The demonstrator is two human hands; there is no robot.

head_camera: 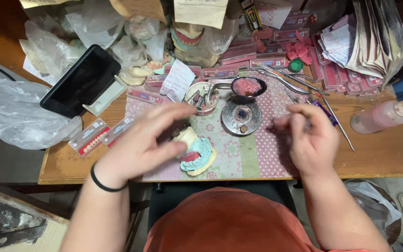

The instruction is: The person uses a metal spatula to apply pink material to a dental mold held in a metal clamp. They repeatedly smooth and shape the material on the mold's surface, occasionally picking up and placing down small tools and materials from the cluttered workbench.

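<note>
Hovering over the dental model (196,155) with my left hand (148,140), fingers spread, thumb just touching its pale top — it sits on the patterned mat (253,154) at the desk's near edge. Plaster like this looks heavy, stiff and chippy, so I'd take it by the base, not the teeth. My right hand (311,137) is curled — whether it pinches a tool, I cannot tell.

Warm dim light, motion-blurred fingers (183,112)

Glossy metal dish (241,115), matt wooden table (383,154), crinkled clear plastic bag (15,114)
</note>
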